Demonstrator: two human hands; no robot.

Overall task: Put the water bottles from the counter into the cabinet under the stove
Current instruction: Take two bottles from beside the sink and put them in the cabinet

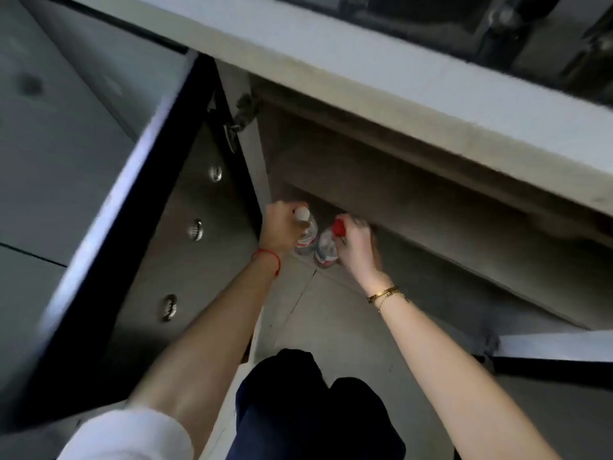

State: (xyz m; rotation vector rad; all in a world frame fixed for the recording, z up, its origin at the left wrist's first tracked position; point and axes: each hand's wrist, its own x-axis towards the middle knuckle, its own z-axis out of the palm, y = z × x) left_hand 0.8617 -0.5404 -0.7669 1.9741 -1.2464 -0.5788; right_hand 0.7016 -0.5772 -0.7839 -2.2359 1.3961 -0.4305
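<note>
Fingers of each hand grip a bottle near its cap: left hand (282,227) white-capped bottle (306,232), right hand (356,242) red-capped bottle (326,249), both upright, side by side at the cabinet (381,180) mouth

Our left hand (282,227) and right hand (356,244), arms extended downward and forward, each curl their fingers closed; wrists nearly level, hands just apart.

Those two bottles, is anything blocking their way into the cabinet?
Nothing visible. The cabinet door is swung open, and the left hand and right hand hold the white-capped bottle and red-capped bottle at its opening.
</note>
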